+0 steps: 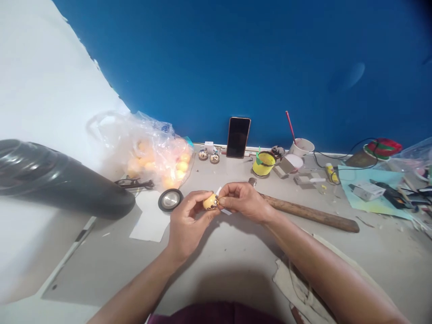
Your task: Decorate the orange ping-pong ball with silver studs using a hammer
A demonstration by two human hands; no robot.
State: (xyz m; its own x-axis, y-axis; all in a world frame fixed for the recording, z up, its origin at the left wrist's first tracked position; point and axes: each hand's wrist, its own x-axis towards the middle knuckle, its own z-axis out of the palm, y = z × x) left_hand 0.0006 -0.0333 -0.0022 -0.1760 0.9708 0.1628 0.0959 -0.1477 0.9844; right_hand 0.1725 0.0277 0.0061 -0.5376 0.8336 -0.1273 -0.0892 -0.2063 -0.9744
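My left hand (pixel 186 221) grips a small yellow-orange ball (pixel 209 202) between thumb and fingers, above the table. Dark and white bits decorate the ball's right side. My right hand (pixel 245 200) is closed in a pinch against that decorated side; whatever its fingertips hold, if anything, is too small to make out. Just behind the left hand lies a round black-rimmed metal disc (pixel 170 200), beside a white paper sheet (pixel 150 218). A white scrap shows partly behind the right fingertips. Two small decorated balls (pixel 203 155) (pixel 214 158) sit farther back.
A clear plastic bag (pixel 158 153) of yellow-orange balls stands back left, near a large dark cylinder (pixel 67 180). A phone (pixel 238 137) leans on the blue wall. A yellow tub (pixel 263 164), white cup (pixel 303 147) and wooden-handled tool (pixel 310 213) lie to the right.
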